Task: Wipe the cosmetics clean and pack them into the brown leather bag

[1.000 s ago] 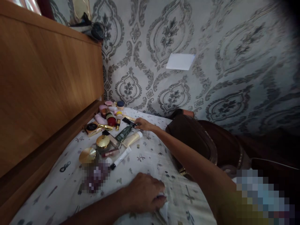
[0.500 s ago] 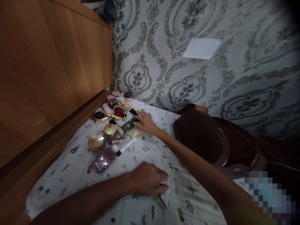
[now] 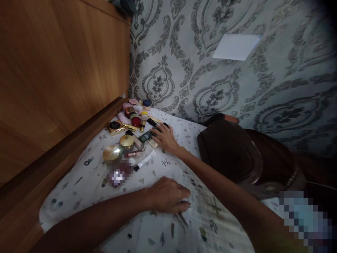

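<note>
My right hand [image 3: 166, 138] reaches over the cosmetics with its fingers spread, touching the dark green tube [image 3: 145, 136] and a dark item under the fingers that is partly hidden. My left hand [image 3: 170, 195] rests closed on the patterned white sheet [image 3: 142, 225], thumb and fingers pinched on a fold of cloth. Left of my right hand lie two round gold-lidded jars [image 3: 126, 141], a pink-brown lip tube [image 3: 133, 153] and a white tube with a black cap [image 3: 145, 160]. Farther back sit a gold-edged compact [image 3: 116, 127], a red jar [image 3: 136, 121] and a blue-lidded jar [image 3: 146, 104].
A wooden panel [image 3: 65, 63] stands along the left. Patterned wallpaper [image 3: 179, 63] with a white paper [image 3: 236, 46] rises behind. A dark brown bag [image 3: 229, 151] lies at the right, past my right arm. Blurred patches cover one item among the cosmetics and one at lower right.
The view has shifted slightly. The fingers of my right hand have curled somewhat over the tubes. My left hand remains on the sheet in the same pinch.
</note>
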Available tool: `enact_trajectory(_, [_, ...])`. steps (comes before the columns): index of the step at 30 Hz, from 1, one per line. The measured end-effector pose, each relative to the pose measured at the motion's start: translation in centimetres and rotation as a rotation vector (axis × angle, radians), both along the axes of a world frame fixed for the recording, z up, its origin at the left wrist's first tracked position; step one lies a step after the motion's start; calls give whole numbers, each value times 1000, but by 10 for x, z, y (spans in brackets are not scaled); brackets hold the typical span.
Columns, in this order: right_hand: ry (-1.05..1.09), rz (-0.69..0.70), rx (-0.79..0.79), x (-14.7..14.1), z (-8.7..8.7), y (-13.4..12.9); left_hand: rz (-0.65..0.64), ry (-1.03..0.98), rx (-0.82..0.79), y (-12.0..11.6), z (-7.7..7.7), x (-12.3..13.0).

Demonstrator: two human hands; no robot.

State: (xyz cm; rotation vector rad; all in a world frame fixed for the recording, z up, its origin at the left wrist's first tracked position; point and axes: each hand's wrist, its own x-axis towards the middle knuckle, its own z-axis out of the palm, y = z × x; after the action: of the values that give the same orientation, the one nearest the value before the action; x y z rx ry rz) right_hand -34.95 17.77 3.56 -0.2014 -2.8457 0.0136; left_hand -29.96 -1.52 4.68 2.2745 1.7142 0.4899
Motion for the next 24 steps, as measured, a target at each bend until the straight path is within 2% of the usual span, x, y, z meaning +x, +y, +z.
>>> enact_trajectory(3, [24, 11, -38, -1, -2, -5, -4, 9, -6, 0, 2, 0])
enact_trajectory(8, [28, 5, -199, 2, -6, -22, -6, 22, 1, -1, 5, 0])
enact_trajectory(14, [-56, 78, -350, 18, -7, -55, 6, 49, 64, 0, -4, 1])
enact_trajectory(18, [-101, 325, -476, 42, 7, -78, -3, 38, 173, 2, -11, 3])
enact_trajectory(20, [-131, 424, -576, 57, 17, -84, 0, 28, 178, 2, -12, 4])
enact_trajectory(22, [-142, 420, -684, 75, 26, -87, 1, 36, 145, 1, -12, 4])
enact_trajectory(24, [-107, 352, -752, 95, 34, -88, 11, 64, 121, 0, -11, 5])
